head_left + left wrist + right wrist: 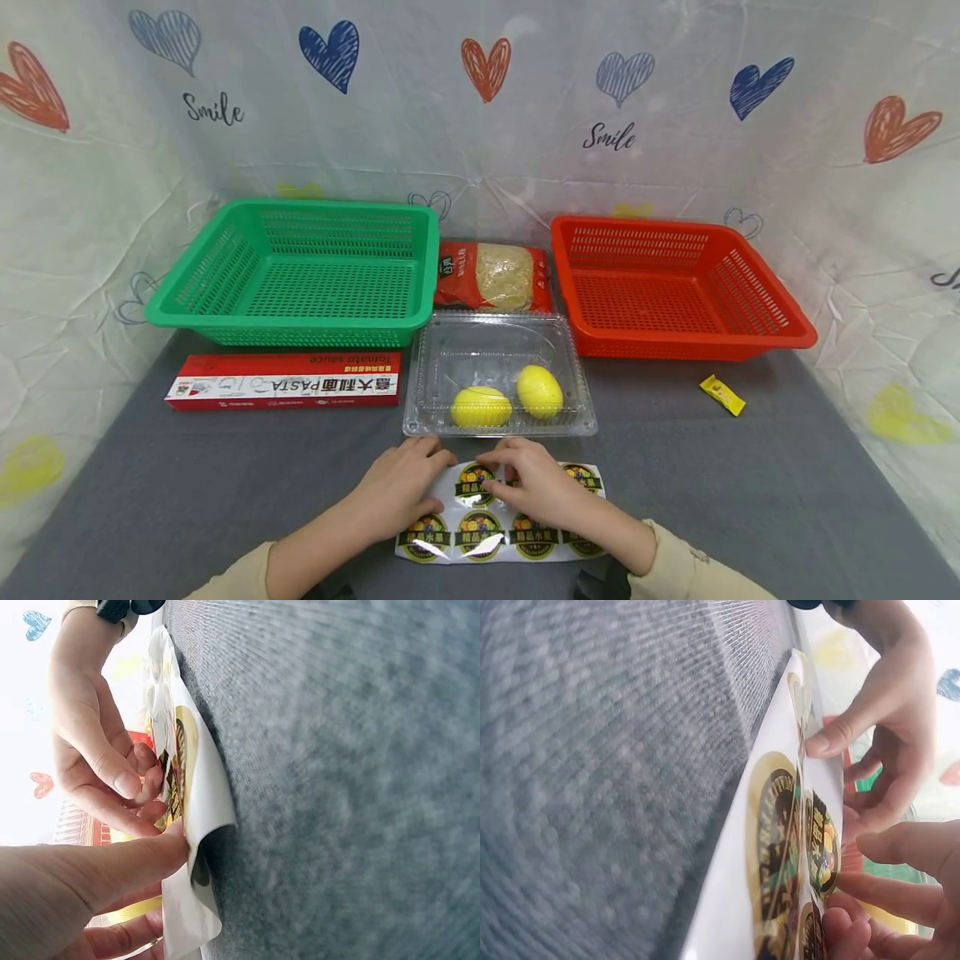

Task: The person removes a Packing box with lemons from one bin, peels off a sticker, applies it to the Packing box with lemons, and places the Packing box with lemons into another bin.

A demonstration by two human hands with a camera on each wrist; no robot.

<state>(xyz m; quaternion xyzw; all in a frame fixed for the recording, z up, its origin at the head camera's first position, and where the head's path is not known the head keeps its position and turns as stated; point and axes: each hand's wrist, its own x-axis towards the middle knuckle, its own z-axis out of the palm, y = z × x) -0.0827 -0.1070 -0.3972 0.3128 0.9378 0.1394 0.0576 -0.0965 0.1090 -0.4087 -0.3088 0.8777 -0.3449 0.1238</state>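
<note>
A glossy white sheet of round fruit stickers (453,542) lies on the grey cloth, its near edge curling up in the left wrist view. My left hand (401,483) holds the sheet at its left side, the thumb (142,862) on top and the other fingers by the far edge. Over the upper row is my right hand (540,483), fingers bent, with a fingertip touching a round sticker (825,847); whether it pinches the edge is unclear. Just beyond the sheet stands a clear plastic box (498,333) holding two lemons (540,392).
A green basket (341,329) stands back left, with a red pasta box (285,400) before it. A red basket (660,346) is back right. Between the baskets lies a red noodle bag (502,275). A small yellow packet (722,396) lies on the right.
</note>
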